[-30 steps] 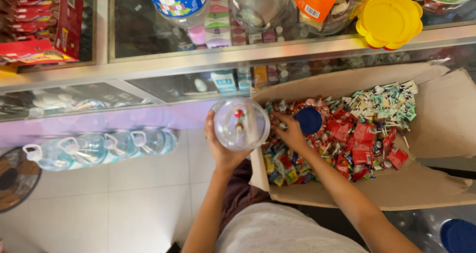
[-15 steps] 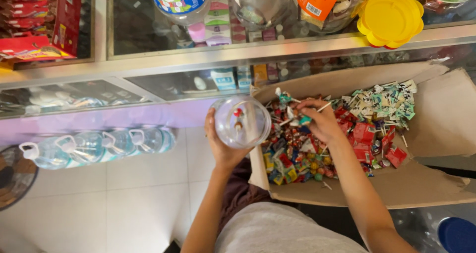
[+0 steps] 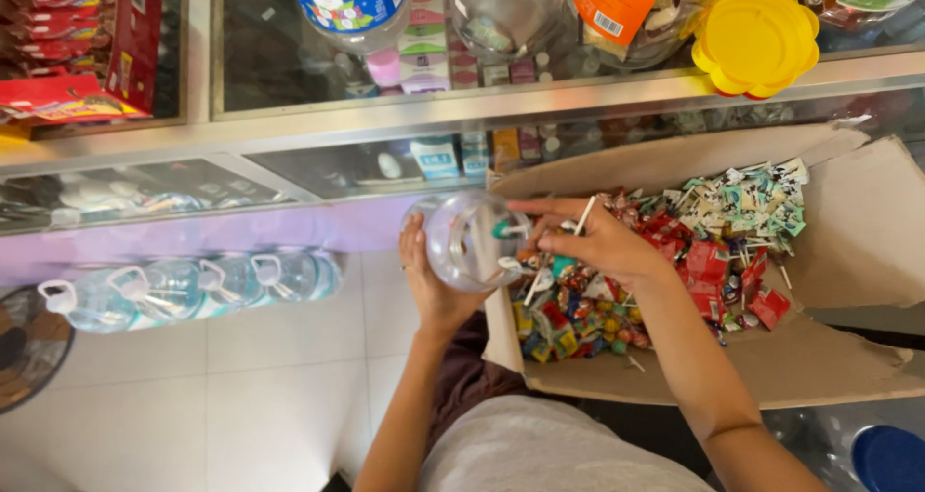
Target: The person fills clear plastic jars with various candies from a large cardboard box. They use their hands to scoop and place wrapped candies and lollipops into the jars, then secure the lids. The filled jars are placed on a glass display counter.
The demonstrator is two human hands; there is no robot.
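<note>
You see a yellow flower-shaped lid [image 3: 754, 37] on the glass tabletop [image 3: 540, 97], red boxes [image 3: 87, 49] at its left end, and water bottles [image 3: 193, 285] lying on the tiled floor [image 3: 241, 405] below.

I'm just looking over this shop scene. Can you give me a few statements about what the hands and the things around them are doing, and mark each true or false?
1. The left hand holds a clear plastic jar. True.
2. The right hand is empty. False: it holds lollipops at the jar's mouth.
3. The cardboard box holds wrapped sweets. True.
4. The yellow lid lies on the floor. False: it sits on the glass counter.
5. Water bottles lie on the floor. True.
</note>
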